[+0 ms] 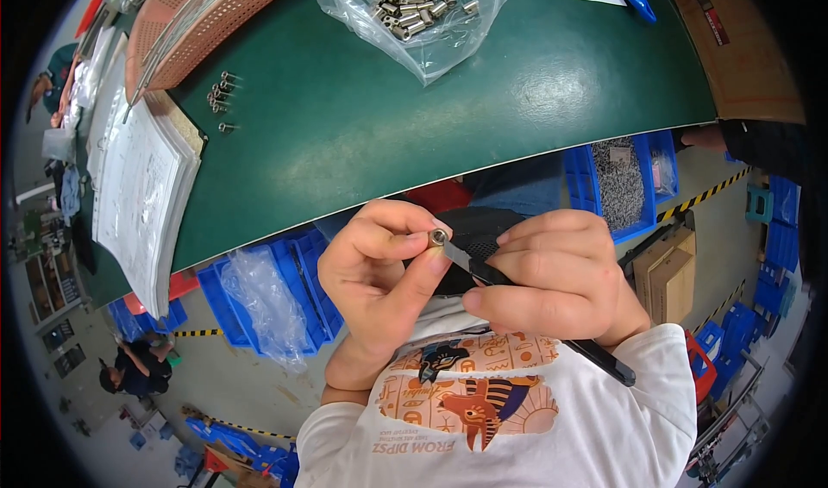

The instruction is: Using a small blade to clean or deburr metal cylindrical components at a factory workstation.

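On my feed: left hand (371,272) pinches one small metal sleeve (438,237) between thumb and fingertips, just off the near edge of the green bench (414,134). Right hand (561,272) is closed around one black-handled knife (456,254); blade sits right at the sleeve's rim, can't tell if it's actually cutting in.

Writing: white shirt (604,419) has lettering beside its orange print, upside down to me. Paper stack (142,186) at left has print too small to read. Carton (746,48) at far right carries one dark red label (715,26), also unreadable.

Counts: one clear bag (424,67), far centre, holding a heap of metal pieces (416,9); they overlap, no reliable count. Far left on the bench, small metal parts (220,96): one apart, roughly half a dozen bunched. One pinkish basket (220,24) beyond them.
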The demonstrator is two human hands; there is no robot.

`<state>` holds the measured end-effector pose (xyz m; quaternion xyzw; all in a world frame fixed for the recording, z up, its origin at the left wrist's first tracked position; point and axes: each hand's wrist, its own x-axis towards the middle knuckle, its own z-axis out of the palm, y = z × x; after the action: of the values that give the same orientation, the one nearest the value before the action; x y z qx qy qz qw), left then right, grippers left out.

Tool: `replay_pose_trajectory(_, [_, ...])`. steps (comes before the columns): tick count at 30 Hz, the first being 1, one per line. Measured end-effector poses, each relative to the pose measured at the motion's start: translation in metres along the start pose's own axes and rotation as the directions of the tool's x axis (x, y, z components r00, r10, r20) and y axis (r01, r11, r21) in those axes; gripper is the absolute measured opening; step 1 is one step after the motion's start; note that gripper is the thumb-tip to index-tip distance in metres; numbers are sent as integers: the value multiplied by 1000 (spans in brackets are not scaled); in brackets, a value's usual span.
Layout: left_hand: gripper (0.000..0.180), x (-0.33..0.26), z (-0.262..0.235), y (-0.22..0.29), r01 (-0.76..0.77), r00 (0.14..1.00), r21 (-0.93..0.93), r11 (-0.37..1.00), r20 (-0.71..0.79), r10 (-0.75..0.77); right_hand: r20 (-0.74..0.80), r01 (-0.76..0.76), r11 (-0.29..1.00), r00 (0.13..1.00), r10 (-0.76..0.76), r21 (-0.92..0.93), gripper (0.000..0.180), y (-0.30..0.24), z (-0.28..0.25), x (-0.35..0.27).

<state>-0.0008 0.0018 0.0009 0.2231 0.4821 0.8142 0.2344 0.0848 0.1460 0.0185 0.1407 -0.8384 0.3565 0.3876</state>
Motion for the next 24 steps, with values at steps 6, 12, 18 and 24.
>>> replay_pose_trajectory(6, [17, -1, -1, -1, -4, 999, -20, 1000, 42, 5, 27, -24, 998, 999, 22, 61, 27, 1, -2, 0])
replay_pose_trajectory(12, [17, -2, -3, -1, -37, 998, 73, 997, 48, 34, 38, -17, 1000, 999, 17, 2, 26, -2, -1, 0])
replay_pose_trajectory(18, [17, -1, -1, 1, -7, 1000, 56, 998, 13, 6, 32, 6, 996, 999, -3, -91, 26, -4, -1, 2])
replay_pose_trajectory(24, [17, -1, -2, 1, -7, 999, 9, 1000, 37, 6, 18, -18, 998, 1000, 17, 63, 25, 0, 0, 0])
